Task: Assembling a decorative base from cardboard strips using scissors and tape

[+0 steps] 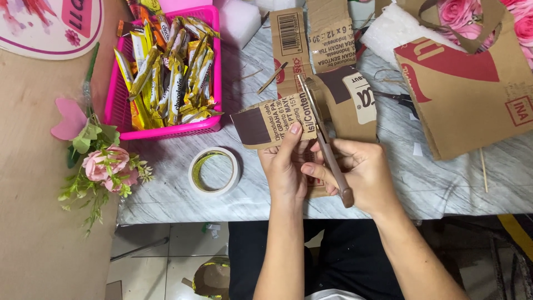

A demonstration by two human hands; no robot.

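Head view: left hand (286, 166) grips a cardboard strip (311, 108) from below, thumb pressed flat on its printed face, fingers curled behind. Right hand (358, 172) is closed round the brown handles of scissors (327, 150); blades point up and away, lying across the cardboard near its middle fold. Cannot tell how far the blades are parted. The cardboard is held just above the marble table (444, 183), at centre, in front of the person's body. Both hands touch each other at the knuckles.

Left of the hands, a tape roll (214, 171) lies flat on the table, near but apart from the left hand. Behind it a pink basket (125, 105) holds many gold and yellow snack sachets (172, 78), packed upright and leaning. Far left, a brown board (33, 222) carries pink flowers (105, 164) with green leaves and a pink heart cutout (69, 119). A round printed card (44, 28) sits in the top left corner.

Right side: a large cardboard box piece (466, 94) with red print lies on the table, well apart from the right hand. A second pair of scissors (400, 99), dark, lies between it and the held cardboard. A thin stick (483, 169) lies near the right table edge. White foam (239, 19) at top centre. Roses (461, 14) at top right.
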